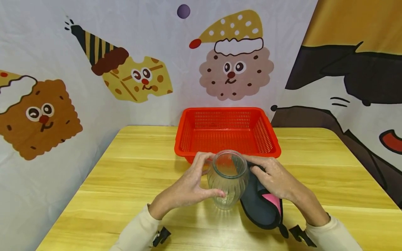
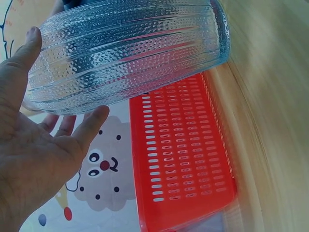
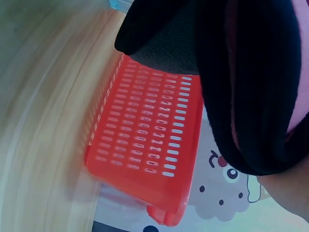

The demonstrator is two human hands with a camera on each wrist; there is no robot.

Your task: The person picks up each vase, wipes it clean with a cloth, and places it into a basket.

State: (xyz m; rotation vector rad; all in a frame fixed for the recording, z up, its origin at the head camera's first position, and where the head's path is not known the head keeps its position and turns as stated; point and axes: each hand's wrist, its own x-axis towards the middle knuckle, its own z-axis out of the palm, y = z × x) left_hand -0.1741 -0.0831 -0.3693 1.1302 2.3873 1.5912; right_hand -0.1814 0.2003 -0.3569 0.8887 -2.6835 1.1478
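Observation:
A ribbed clear glass jar (image 1: 228,191) stands upright near the middle of the table, its wide mouth facing up. My left hand (image 1: 190,190) grips its left side, thumb across the front and fingers around the back. The left wrist view shows the jar's pebbled glass (image 2: 130,58) beside the thumb and fingertips. To the jar's right, my right hand (image 1: 277,177) holds a soft dark grey cloth item (image 1: 259,209) with black edging and a pink inside. Thick black folds of that cloth item (image 3: 260,96) fill much of the right wrist view and hide the fingers there.
Directly behind the jar, a red plastic basket (image 1: 221,109) with slotted sides stands on the wood-grain table (image 1: 125,195). A cloth backdrop (image 1: 182,45) printed with cartoon figures hangs behind the table and along its left side.

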